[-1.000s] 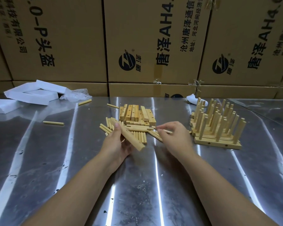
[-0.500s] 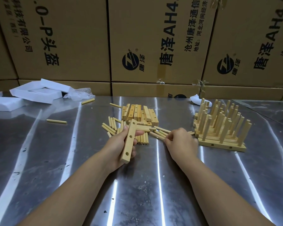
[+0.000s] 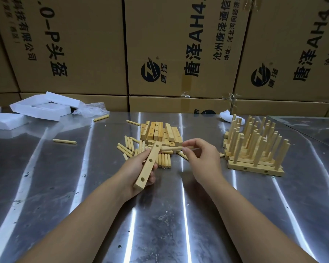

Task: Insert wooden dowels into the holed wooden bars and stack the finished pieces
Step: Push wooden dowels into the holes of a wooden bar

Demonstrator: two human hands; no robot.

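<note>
wooden bar [image 3: 147, 168] gripped in left hand [image 3: 136, 172]: align the dowel [image 3: 171, 148] pinched by right hand [image 3: 201, 158] squarely (end hole first).

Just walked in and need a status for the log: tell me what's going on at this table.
A person is assembling dowel pieces bare-handed. The left hand grips a holed wooden bar, tilted; the right hand pinches a dowel with its tip at the bar's far end. Whether it is seated cannot be told. Loose dowels and spare bars lie behind on the metal table; finished pieces stand stacked to the right.
</note>
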